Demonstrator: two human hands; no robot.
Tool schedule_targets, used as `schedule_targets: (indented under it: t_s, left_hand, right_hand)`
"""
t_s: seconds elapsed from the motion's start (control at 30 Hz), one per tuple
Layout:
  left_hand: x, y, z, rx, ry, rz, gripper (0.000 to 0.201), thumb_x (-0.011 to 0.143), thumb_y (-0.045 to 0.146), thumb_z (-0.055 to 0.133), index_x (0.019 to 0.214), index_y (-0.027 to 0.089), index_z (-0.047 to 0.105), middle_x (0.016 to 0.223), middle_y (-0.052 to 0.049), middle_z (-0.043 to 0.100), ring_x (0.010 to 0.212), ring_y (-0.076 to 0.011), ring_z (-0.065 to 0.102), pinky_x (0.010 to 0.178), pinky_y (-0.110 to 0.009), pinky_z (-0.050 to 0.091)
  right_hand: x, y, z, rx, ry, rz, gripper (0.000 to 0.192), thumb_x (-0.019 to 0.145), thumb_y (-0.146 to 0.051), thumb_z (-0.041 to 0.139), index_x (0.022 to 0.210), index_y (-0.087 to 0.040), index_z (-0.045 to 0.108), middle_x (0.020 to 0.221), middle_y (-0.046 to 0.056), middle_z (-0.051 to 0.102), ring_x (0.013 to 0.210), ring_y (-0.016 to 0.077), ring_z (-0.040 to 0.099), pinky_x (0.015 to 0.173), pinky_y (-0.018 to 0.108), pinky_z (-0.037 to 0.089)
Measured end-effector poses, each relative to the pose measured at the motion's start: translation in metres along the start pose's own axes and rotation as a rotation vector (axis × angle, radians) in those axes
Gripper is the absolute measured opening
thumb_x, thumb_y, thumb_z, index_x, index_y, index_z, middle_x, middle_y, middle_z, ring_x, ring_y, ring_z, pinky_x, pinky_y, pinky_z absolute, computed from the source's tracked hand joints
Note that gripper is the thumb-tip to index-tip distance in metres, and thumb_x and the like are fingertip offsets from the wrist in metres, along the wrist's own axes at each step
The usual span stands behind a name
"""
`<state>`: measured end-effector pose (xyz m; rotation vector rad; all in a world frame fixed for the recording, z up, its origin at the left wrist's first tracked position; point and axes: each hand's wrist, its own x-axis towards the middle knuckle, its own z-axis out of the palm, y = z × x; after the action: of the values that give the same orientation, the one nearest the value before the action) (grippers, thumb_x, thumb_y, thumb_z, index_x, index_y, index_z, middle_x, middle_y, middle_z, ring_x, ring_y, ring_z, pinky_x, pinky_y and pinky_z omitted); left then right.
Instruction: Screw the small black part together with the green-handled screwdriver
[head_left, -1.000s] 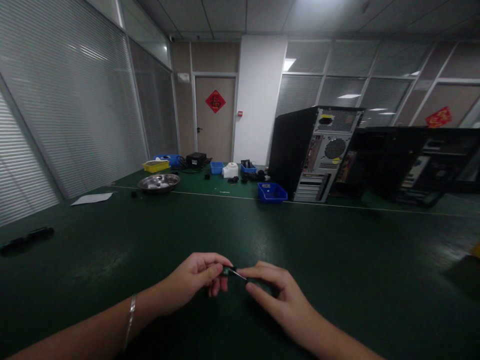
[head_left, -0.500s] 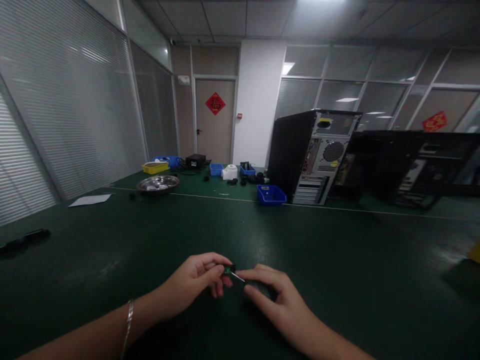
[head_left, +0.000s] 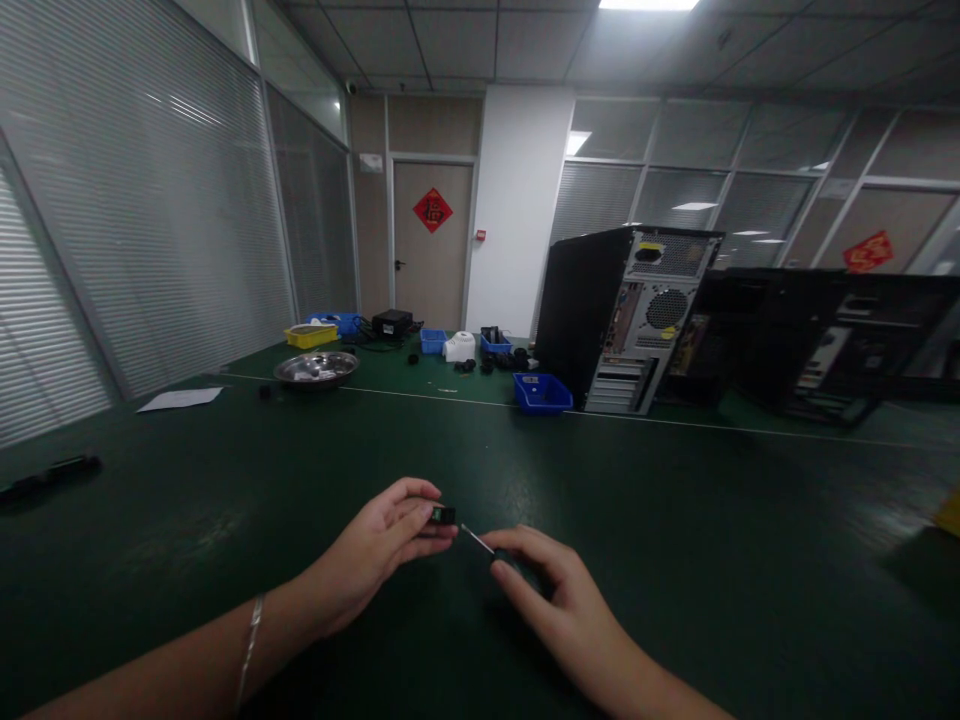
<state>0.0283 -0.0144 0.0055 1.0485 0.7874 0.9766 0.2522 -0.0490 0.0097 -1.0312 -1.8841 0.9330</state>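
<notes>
My left hand (head_left: pixel 382 535) is closed on a small black part with a green circuit board (head_left: pixel 443 515), held between thumb and fingers above the green table. In my right hand (head_left: pixel 551 580) is a screwdriver (head_left: pixel 478 540) with a thin metal shaft and a dark handle, mostly hidden by the fingers. Its tip points up and left toward the small board and stands a little apart from it.
A blue bin (head_left: pixel 542 394) and a computer tower (head_left: pixel 630 320) stand beyond my hands. Farther left are a metal dish (head_left: pixel 316 370), a yellow tray (head_left: pixel 310 335) and a paper sheet (head_left: pixel 180 399). A dark object (head_left: pixel 52 476) lies at the left edge.
My left hand has moved up and left with the small board. The screwdriver tip, which was at the board, is now apart from it; my right hand stays nearly in place.
</notes>
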Motion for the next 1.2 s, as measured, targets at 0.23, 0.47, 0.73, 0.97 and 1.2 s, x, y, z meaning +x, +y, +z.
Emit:
schedule_targets:
  t_s: [0.23, 0.47, 0.73, 0.97, 1.2]
  left_hand:
    - [0.005, 0.002, -0.008, -0.062, 0.098, 0.029, 0.017, 0.081, 0.018, 0.071, 0.094, 0.014, 0.061, 0.099, -0.007, 0.065, 0.107, -0.0249, 0.063, 0.102, -0.039, 0.044]
    - [0.001, 0.002, -0.004, 0.357, 0.008, 0.073, 0.031, 0.088, 0.03, 0.06, 0.116, 0.017, 0.062, 0.102, -0.007, 0.067, 0.099, -0.0216, 0.06, 0.087, -0.035, 0.045]
    - [-0.005, -0.004, 0.002, 0.491, -0.168, 0.111, 0.023, 0.085, 0.027, 0.064, 0.105, 0.018, 0.059, 0.089, -0.002, 0.064, 0.081, -0.0184, 0.061, 0.072, -0.031, 0.048]
    - [-0.001, -0.001, -0.003, 0.599, -0.092, 0.201, 0.025, 0.08, 0.026, 0.069, 0.105, 0.023, 0.072, 0.099, -0.004, 0.065, 0.091, -0.0213, 0.061, 0.082, -0.033, 0.047]
    - [0.0, -0.004, -0.004, 0.597, -0.092, 0.264, 0.024, 0.077, 0.024, 0.072, 0.101, 0.025, 0.076, 0.098, -0.006, 0.069, 0.09, -0.0231, 0.062, 0.084, -0.036, 0.048]
  right_hand:
    - [0.0, 0.0, -0.001, -0.032, 0.001, -0.003, 0.022, 0.093, -0.027, 0.057, 0.109, -0.021, 0.071, 0.097, 0.007, 0.072, 0.091, 0.0238, 0.066, 0.082, 0.034, 0.05]
    - [0.0, 0.003, 0.0, -0.018, 0.005, -0.032, 0.022, 0.094, -0.028, 0.057, 0.11, -0.022, 0.07, 0.098, 0.006, 0.071, 0.093, 0.0232, 0.065, 0.084, 0.034, 0.049]
    - [-0.001, 0.002, 0.001, -0.009, -0.003, -0.051, 0.021, 0.094, -0.025, 0.057, 0.109, -0.023, 0.071, 0.098, 0.005, 0.072, 0.093, 0.0219, 0.066, 0.083, 0.032, 0.049]
    - [-0.001, 0.002, 0.0, -0.073, -0.036, -0.036, 0.021, 0.093, -0.026, 0.057, 0.109, -0.023, 0.071, 0.095, 0.005, 0.072, 0.089, 0.022, 0.066, 0.08, 0.031, 0.05]
    - [-0.002, 0.0, 0.002, -0.112, -0.042, -0.021, 0.021, 0.092, -0.027, 0.059, 0.108, -0.025, 0.072, 0.099, 0.005, 0.073, 0.093, 0.0228, 0.065, 0.081, 0.03, 0.049]
